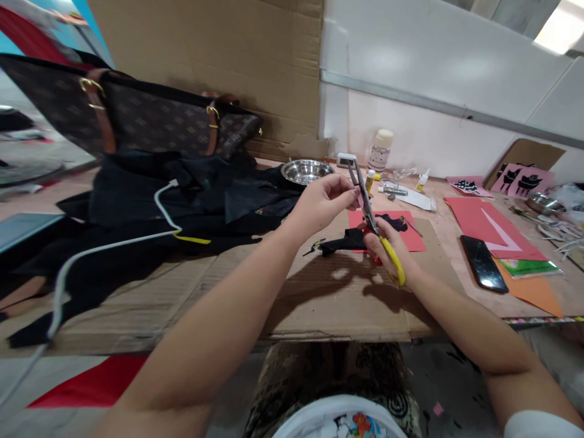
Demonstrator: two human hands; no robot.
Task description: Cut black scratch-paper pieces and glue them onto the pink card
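Observation:
My right hand (387,246) is closed round the yellow handles of a pair of scissors (365,201), blades pointing up and away. My left hand (323,201) pinches something small at the blades, too small to name. Both hands hover over a cardboard sheet (319,298). Just below them lie a red paper sheet (410,234) and black paper scraps (342,242).
A dark patterned bag (137,115) and black cloth (182,201) with a white cable (114,243) fill the left. A steel bowl (305,170), a plastic bottle (380,149), glue tubes, a phone (483,263), and red, orange and pink papers lie to the right.

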